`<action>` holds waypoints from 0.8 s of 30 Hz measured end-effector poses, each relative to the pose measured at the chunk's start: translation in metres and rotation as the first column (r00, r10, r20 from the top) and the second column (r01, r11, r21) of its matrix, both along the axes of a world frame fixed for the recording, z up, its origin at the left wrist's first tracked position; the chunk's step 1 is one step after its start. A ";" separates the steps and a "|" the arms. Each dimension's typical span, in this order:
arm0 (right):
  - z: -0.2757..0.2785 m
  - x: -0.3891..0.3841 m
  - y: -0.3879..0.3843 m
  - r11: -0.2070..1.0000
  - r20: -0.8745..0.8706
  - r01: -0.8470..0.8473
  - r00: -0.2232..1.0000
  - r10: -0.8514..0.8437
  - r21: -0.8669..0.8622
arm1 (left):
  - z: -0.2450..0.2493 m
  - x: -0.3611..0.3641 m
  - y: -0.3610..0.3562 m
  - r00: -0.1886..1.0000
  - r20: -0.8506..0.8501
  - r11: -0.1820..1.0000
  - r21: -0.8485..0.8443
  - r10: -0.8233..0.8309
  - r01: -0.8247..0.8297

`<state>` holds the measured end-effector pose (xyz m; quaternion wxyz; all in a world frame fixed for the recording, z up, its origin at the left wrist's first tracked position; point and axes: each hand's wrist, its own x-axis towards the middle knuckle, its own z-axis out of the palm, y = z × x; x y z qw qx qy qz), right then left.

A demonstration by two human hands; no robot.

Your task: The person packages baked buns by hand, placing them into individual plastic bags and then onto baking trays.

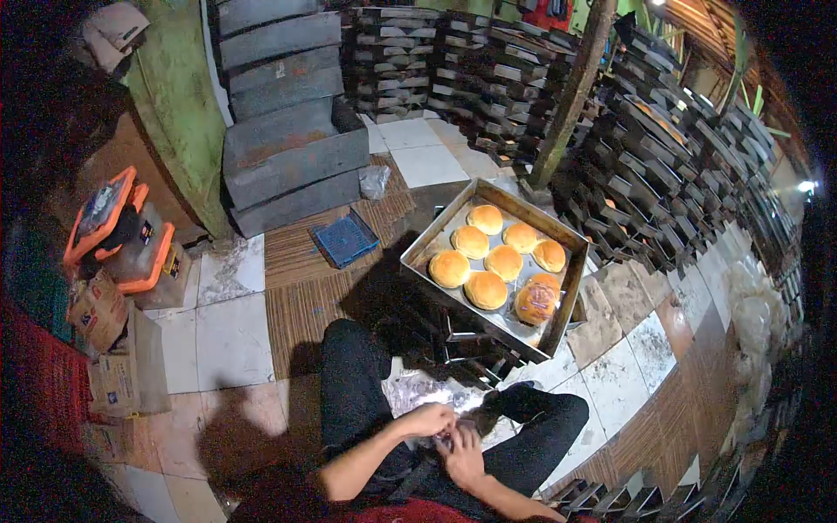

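My left hand [427, 420] and my right hand [462, 455] meet over my lap, close together. Both have their fingers bent and pinched around something small that I cannot make out. Just beyond them, shiny clear plastic [423, 390] lies between my knees and catches the light. In front of my knees stands a square metal tray [436, 283], raised and turned at an angle. Several golden round buns [486, 289] sit in it. At its near right corner, one bun in a printed clear wrapper [538, 299] lies among them.
A blue plastic basket [346, 240] rests on the floor left of the tray. Stacked grey bins [296, 144] stand behind it. Orange-lidded containers [153, 253] and cardboard [113, 383] are at the left. Piled dark metal pans [645, 157] line the right, beside a wooden post [571, 96].
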<state>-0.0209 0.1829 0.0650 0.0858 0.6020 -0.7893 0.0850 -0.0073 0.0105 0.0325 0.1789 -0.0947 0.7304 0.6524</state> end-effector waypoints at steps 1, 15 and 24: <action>-0.005 0.008 0.007 0.997 0.069 -0.024 0.997 0.019 0.077 | -0.023 0.000 0.005 0.997 -0.034 0.991 0.109 -0.068 0.072; 0.113 -0.076 -0.003 0.652 0.637 0.721 0.620 -0.458 -0.235 | 0.057 0.000 -0.039 0.864 0.144 0.688 0.549 0.482 -0.475; 0.121 -0.038 -0.081 0.895 0.663 0.199 0.737 0.131 -0.399 | 0.128 0.015 -0.057 0.636 0.137 0.362 0.723 0.760 -0.588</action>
